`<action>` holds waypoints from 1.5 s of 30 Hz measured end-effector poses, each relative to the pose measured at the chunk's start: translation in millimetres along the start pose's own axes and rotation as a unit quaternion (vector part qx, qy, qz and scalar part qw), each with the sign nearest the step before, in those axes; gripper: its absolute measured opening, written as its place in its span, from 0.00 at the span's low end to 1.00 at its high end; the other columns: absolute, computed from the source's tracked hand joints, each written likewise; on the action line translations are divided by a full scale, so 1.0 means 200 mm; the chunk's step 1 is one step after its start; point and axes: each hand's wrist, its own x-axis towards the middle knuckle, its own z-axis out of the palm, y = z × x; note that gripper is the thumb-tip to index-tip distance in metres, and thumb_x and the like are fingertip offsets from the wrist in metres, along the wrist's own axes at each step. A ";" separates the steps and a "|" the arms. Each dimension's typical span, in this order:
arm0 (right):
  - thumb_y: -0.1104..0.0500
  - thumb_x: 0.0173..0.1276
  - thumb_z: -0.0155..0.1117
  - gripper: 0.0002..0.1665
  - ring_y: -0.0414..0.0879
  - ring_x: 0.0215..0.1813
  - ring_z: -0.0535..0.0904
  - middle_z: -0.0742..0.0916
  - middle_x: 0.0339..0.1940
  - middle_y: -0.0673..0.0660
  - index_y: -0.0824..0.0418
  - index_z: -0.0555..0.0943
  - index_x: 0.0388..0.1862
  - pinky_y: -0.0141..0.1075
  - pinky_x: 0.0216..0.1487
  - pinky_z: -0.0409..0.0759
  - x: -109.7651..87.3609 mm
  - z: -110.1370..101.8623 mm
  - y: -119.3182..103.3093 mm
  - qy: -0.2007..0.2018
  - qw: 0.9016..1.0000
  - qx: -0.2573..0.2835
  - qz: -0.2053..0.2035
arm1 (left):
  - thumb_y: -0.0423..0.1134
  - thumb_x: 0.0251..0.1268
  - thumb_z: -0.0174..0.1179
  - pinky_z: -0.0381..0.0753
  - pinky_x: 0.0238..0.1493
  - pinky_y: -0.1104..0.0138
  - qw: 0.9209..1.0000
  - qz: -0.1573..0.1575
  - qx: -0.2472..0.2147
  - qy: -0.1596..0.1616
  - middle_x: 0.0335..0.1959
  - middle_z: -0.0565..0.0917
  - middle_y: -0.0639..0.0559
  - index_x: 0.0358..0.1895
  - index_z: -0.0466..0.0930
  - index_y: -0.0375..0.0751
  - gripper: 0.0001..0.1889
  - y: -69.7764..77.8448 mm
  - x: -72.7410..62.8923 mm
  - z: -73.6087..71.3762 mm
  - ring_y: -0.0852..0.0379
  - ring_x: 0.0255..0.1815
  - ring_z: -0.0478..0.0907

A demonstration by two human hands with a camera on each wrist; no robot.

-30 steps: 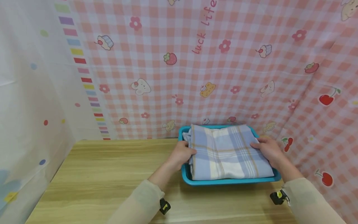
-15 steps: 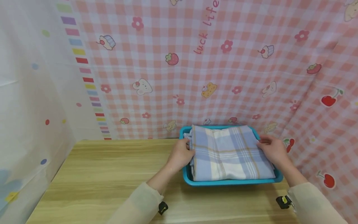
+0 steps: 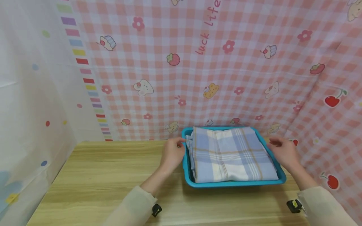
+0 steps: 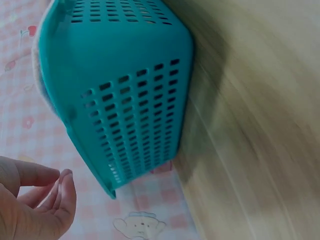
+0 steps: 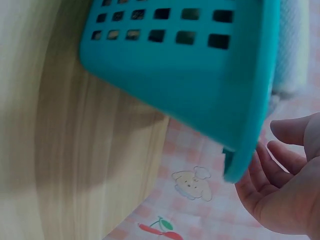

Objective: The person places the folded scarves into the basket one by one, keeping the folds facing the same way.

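A folded blue, white and tan plaid cloth [image 3: 233, 155] fills a turquoise plastic basket [image 3: 234, 184], with more folded layers showing at its left side. My left hand [image 3: 172, 156] is just beside the basket's left rim. In the left wrist view that hand [image 4: 42, 202] has its thumb and fingertips close together, nothing between them, apart from the slotted basket wall [image 4: 120, 45]. Outside the right rim is my right hand [image 3: 285, 154]. The right wrist view shows its fingers relaxed and holding nothing, some partly behind the rim [image 5: 250, 135].
The basket stands on a wood-grain table [image 3: 113, 179], toward the back right. Behind it hangs a pink checked curtain [image 3: 158, 75] with printed figures, continuing along the right side. A white dotted curtain [image 3: 31, 103] borders the left.
Both hands have let go of the cloth's sides and moved outward, the left to the left and the right to the right. The cloth stays in the basket.
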 end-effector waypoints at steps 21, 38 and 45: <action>0.55 0.80 0.60 0.25 0.69 0.52 0.80 0.82 0.55 0.78 0.78 0.82 0.58 0.59 0.46 0.79 -0.03 0.03 0.08 -0.036 0.998 -0.041 0.015 | 0.33 0.70 0.67 0.73 0.19 0.68 0.999 -0.021 0.004 -0.026 0.13 0.77 0.54 0.27 0.89 0.33 0.11 -0.16 -0.01 0.02 0.60 0.16 0.73; 0.59 0.80 0.60 0.22 0.68 0.52 0.81 0.82 0.56 0.78 0.79 0.82 0.58 0.57 0.46 0.83 -0.02 0.05 0.08 -0.041 0.999 -0.026 0.022 | 0.33 0.71 0.69 0.85 0.24 0.68 0.957 -0.210 -0.184 -0.085 0.20 0.82 0.47 0.44 0.86 0.24 0.11 -0.21 0.03 0.00 0.60 0.17 0.79; 0.60 0.79 0.61 0.22 0.70 0.54 0.79 0.81 0.56 0.80 0.80 0.82 0.57 0.61 0.49 0.82 -0.02 0.06 0.09 -0.040 0.999 -0.015 0.011 | 0.33 0.71 0.68 0.84 0.23 0.69 0.959 -0.205 -0.178 -0.087 0.20 0.82 0.47 0.44 0.87 0.24 0.11 -0.22 0.02 -0.02 0.60 0.17 0.79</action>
